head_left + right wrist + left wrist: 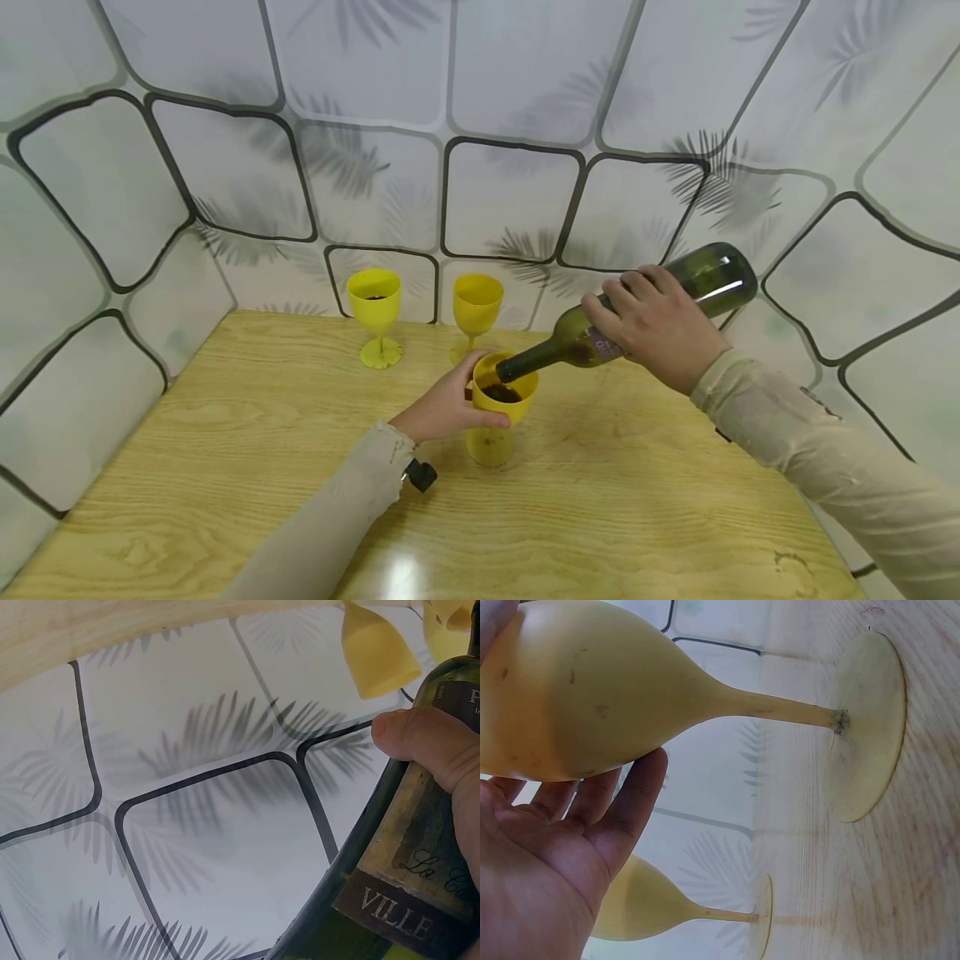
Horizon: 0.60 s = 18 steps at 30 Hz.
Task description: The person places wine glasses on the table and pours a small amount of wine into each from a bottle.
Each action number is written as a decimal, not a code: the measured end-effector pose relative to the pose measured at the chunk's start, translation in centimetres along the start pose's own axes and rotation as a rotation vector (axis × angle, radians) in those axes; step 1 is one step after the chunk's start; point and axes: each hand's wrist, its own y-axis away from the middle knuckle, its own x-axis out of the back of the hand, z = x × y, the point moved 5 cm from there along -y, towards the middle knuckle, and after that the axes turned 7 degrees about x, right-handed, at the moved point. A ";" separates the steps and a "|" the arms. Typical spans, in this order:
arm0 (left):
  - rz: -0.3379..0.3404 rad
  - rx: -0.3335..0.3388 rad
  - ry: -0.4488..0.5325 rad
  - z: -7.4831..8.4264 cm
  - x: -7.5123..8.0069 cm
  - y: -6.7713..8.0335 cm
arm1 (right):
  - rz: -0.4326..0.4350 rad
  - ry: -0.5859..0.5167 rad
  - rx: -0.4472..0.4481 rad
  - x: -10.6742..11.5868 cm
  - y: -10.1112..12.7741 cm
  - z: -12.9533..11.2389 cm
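My right hand grips a green glass wine bottle round its body, tilted with the neck down to the left. The bottle's mouth is inside the rim of a yellow goblet, where dark liquid lies in the bowl. Around that goblet's bowl my left hand holds with thumb and fingers. In the left wrist view the goblet's stem and round foot show by the tabletop. A printed label shows under my right thumb in the right wrist view.
Two more yellow goblets stand at the back of the wooden table: the left goblet has dark liquid inside, the other goblet is just behind my left hand. A patterned wall covering rises behind the table and along both sides.
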 end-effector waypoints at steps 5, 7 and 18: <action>-0.001 0.003 0.002 0.0 0.0 0.1 | -0.009 0.007 0.001 0.0 0.0 -0.1; 0.001 0.003 0.000 0.0 0.0 0.1 | -0.016 0.009 0.001 0.0 0.0 -0.1; -0.002 0.011 -0.002 0.0 0.0 0.1 | 0.022 0.001 -0.022 0.1 -0.1 0.0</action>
